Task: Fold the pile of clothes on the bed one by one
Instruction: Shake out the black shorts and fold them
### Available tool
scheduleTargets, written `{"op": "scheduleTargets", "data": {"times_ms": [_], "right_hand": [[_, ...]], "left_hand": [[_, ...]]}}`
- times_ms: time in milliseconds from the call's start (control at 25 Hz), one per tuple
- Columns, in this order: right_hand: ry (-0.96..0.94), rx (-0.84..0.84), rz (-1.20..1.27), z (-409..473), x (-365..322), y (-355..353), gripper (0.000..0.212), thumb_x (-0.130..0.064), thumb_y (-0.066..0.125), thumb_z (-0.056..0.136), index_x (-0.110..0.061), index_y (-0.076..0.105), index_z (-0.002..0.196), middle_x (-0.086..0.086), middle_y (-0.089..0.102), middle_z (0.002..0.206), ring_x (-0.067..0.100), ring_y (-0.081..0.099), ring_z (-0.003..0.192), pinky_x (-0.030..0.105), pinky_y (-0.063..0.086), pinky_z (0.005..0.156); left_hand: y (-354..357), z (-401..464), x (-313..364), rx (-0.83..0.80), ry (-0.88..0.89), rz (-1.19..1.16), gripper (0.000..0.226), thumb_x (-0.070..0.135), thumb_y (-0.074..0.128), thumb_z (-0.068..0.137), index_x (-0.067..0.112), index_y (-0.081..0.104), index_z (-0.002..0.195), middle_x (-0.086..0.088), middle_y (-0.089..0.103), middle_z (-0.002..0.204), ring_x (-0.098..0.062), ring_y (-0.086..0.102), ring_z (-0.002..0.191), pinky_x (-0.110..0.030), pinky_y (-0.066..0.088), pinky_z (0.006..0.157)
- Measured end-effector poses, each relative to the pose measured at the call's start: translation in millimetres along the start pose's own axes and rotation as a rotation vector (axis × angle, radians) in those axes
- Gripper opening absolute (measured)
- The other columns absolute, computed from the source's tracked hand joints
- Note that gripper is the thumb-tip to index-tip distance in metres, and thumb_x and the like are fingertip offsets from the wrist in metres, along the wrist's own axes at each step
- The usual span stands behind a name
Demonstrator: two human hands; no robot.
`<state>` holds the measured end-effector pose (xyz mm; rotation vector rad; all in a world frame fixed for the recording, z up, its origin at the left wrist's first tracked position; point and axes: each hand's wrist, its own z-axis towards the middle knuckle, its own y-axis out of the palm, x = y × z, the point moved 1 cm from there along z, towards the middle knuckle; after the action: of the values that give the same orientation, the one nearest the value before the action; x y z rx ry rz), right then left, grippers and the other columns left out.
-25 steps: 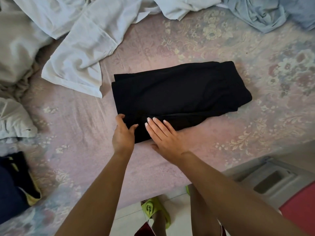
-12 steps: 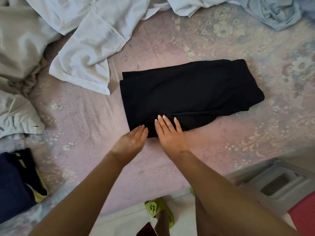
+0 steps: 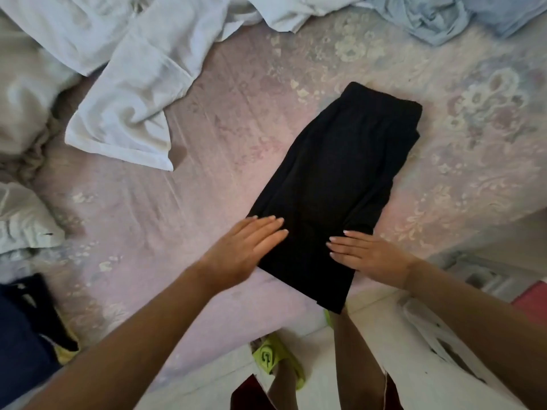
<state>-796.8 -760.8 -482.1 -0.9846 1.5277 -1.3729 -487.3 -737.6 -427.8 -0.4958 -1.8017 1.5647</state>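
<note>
Black folded garment lies on the bed, long axis diagonal, far end up-right, near corner hanging just over the bed's front edge. Left hand flat on the garment's near-left edge, fingers straight and together, tips on the cloth, palm partly on the sheet; slight motion blur there. Right hand flat on the near-right part, fingers straight, pointing left across the fabric. Neither hand grips anything, both press with extended fingers. Unfolded pile: white garment spread upper-left, well apart from the black one; more white cloth along the top edge; light blue garment bunched top-right; pale crumpled cloth at the left edge. Dark navy item with yellow trim at lower-left on the bed. Below the bed edge: lime-green slipper on the floor, person's leg beside it, red patch at far right.
</note>
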Motion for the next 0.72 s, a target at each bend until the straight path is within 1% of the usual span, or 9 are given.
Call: {"op": "scheduleTargets", "data": {"times_ms": [120,200,280,360,440,480,560,640,720], "right_hand": [[0.198,0.019,0.026,-24,-31,8,0.04,-0.014,0.044,0.087,-0.013,0.06,0.124,0.006,0.058,0.132,0.026,0.045,0.127,0.041,0.022,0.113],[0.383,0.042,0.086,-29,-46,13,0.042,-0.009,0.044,0.084,-0.015,0.062,0.121,0.005,0.059,0.131,0.023,0.044,0.126,0.042,0.025,0.111],[0.559,0.066,0.216,-32,-58,16,0.043,-0.001,0.054,0.076,-0.015,0.06,0.117,0.005,0.057,0.133,0.021,0.042,0.129,0.037,0.022,0.113],[0.829,0.173,0.6,-31,-67,12,0.051,0.011,0.06,0.073,-0.015,0.057,0.116,0.009,0.055,0.133,0.023,0.043,0.129,0.023,0.022,0.113],[1.169,0.362,1.032,-24,-70,-1,0.046,0.007,0.05,0.086,-0.023,0.05,0.122,0.006,0.057,0.126,0.02,0.05,0.123,0.013,0.031,0.104],[1.33,0.481,1.156,-19,-69,-8,0.039,-0.001,0.049,0.093,-0.027,0.048,0.122,-0.002,0.059,0.12,0.013,0.054,0.116,0.011,0.037,0.097],[1.609,0.77,1.264,-8,-64,-22,0.027,-0.015,0.056,0.095,-0.023,0.052,0.12,-0.01,0.062,0.108,0.0,0.058,0.101,0.005,0.043,0.083],[1.763,0.965,1.221,-4,-49,-27,0.025,-0.02,0.06,0.092,-0.009,0.058,0.114,-0.006,0.063,0.099,-0.002,0.061,0.091,0.002,0.043,0.073],[1.803,0.981,1.219,-3,-36,-27,0.021,-0.022,0.057,0.094,-0.006,0.061,0.107,-0.006,0.062,0.091,-0.009,0.06,0.082,0.002,0.042,0.069]], "left_hand": [[5,-13,-53,-0.182,0.219,0.476,0.086,-0.009,0.04,0.074,0.015,0.014,0.153,-0.016,0.014,0.158,-0.033,0.016,0.145,-0.049,0.019,0.116],[6,6,-53,-0.257,0.345,0.579,0.082,-0.006,0.035,0.079,0.016,0.01,0.153,-0.016,0.011,0.158,-0.033,0.014,0.145,-0.05,0.016,0.116],[14,34,-45,-0.191,0.477,0.563,0.076,-0.009,0.036,0.078,0.015,0.026,0.15,-0.016,0.025,0.155,-0.032,0.026,0.142,-0.051,0.021,0.116],[17,60,-46,-0.176,0.488,0.3,0.058,-0.011,0.054,0.076,0.009,0.056,0.13,-0.014,0.052,0.138,-0.029,0.05,0.128,-0.048,0.033,0.109],[15,77,-50,-0.188,0.23,-0.127,0.042,-0.006,0.073,0.073,0.009,0.068,0.112,-0.011,0.066,0.119,-0.029,0.064,0.109,-0.045,0.045,0.1],[10,83,-52,-0.205,-0.008,-0.353,0.034,-0.006,0.07,0.077,0.009,0.069,0.107,-0.01,0.069,0.11,-0.026,0.066,0.101,-0.042,0.049,0.096],[4,95,-50,-0.174,-0.44,-0.683,0.019,-0.005,0.059,0.087,0.011,0.067,0.091,0.001,0.066,0.086,-0.005,0.062,0.081,-0.032,0.049,0.082],[3,107,-44,0.023,-0.691,-0.806,0.02,0.01,0.057,0.094,0.018,0.056,0.076,0.009,0.055,0.071,0.004,0.05,0.065,-0.016,0.042,0.065],[7,115,-38,0.151,-0.875,-0.846,0.03,0.026,0.054,0.096,0.014,0.05,0.069,0.003,0.048,0.064,-0.004,0.042,0.057,-0.009,0.034,0.051]]}}
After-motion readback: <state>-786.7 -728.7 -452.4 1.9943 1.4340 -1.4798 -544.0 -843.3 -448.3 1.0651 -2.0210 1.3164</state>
